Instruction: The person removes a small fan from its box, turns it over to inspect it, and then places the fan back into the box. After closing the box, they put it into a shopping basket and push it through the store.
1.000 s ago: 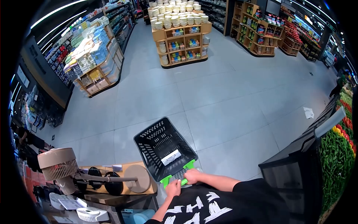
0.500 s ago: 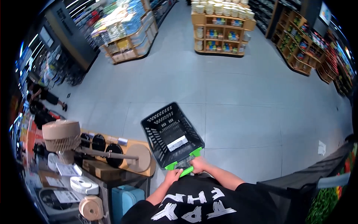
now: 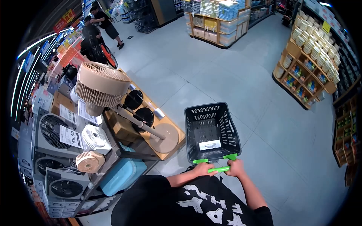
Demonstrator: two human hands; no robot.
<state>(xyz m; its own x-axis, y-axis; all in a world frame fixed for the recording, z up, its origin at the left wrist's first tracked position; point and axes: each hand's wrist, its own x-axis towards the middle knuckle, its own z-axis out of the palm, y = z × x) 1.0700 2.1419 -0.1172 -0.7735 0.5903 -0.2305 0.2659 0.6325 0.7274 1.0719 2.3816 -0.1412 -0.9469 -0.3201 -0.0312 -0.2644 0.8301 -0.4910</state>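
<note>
Grip unchanged: your left hand (image 3: 203, 169) and right hand (image 3: 236, 168) both curl fully round the green handle (image 3: 220, 170). Black cart basket (image 3: 211, 130) has swung left since a second ago and now stands near the fan display table (image 3: 168, 119), directly ahead of you.

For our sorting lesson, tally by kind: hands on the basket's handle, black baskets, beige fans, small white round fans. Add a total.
On the green handle: 2, the left hand and the right hand
Black basket: 1
Beige fans: 2
Small white round fan: 1
Total: 6
</note>
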